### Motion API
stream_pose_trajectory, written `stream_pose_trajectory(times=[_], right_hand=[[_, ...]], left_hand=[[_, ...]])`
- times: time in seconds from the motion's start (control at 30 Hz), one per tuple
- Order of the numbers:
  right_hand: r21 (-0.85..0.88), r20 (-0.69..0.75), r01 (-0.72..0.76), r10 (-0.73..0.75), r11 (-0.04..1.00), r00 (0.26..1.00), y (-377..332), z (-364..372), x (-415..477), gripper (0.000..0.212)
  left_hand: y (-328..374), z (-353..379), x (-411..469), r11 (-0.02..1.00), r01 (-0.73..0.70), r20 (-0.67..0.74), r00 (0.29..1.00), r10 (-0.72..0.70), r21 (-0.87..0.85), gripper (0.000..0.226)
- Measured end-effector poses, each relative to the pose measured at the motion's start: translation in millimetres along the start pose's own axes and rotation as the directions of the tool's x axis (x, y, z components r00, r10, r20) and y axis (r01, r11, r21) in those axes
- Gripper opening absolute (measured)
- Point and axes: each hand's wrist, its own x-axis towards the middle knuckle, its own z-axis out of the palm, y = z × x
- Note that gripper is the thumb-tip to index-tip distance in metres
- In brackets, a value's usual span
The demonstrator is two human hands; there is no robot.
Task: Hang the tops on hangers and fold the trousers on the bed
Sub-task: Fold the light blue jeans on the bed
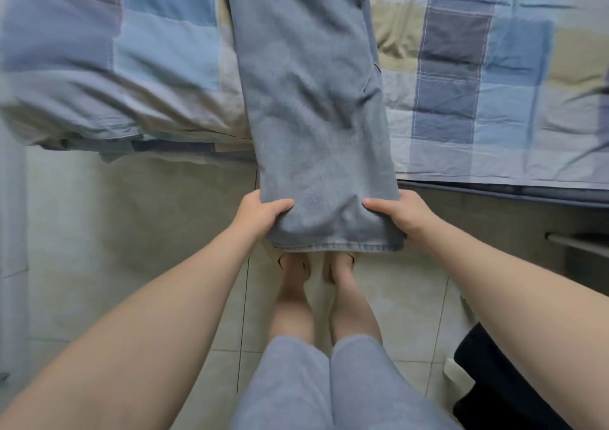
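Grey-blue trousers (316,106) lie lengthwise across the bed, legs stacked one on the other, and their hem end hangs past the bed's edge over the floor. My left hand (260,213) grips the left side of that hem end, thumb on top. My right hand (400,215) grips the right side the same way. The waist end runs out of the top of the view. No tops or hangers show.
The bed (478,77) carries a blue, grey and beige patchwork cover, bunched into a thick fold (108,100) at the left. Pale floor tiles (138,232) lie below. A dark object (507,383) sits at the lower right, a metal bar (580,245) above it.
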Motion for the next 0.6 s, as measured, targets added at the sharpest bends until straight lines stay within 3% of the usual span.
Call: stream_pose_trajectory(times=[0.13, 0.3, 0.5, 0.6], right_hand=[[0.068, -0.066, -0.019, 0.023, 0.998, 0.998, 2.9, 7.2, -61.6, 0.012], [0.365, -0.142, -0.005, 0.061, 0.931, 0.988, -24.0, 30.5, -120.1, 0.009], [0.624, -0.087, -0.081, 0.172, 0.777, 0.981, -56.0, 47.6, -172.2, 0.008], [0.613, -0.039, -0.095, 0.150, 0.784, 0.988, -55.9, 47.5, -196.4, 0.005]], left_hand=[[-2.8, -16.7, -50.3, 0.994, 0.042, 0.009, 0.999, -0.041, -0.105, 0.018], [19.6, -29.6, -102.9, 0.974, 0.038, -0.050, 0.997, -0.051, -0.222, 0.024], [55.5, -44.8, -163.2, 0.878, 0.089, -0.110, 0.981, -0.158, -0.470, 0.012], [60.4, -51.5, -189.7, 0.874, 0.087, -0.119, 0.979, -0.163, -0.479, 0.014]])
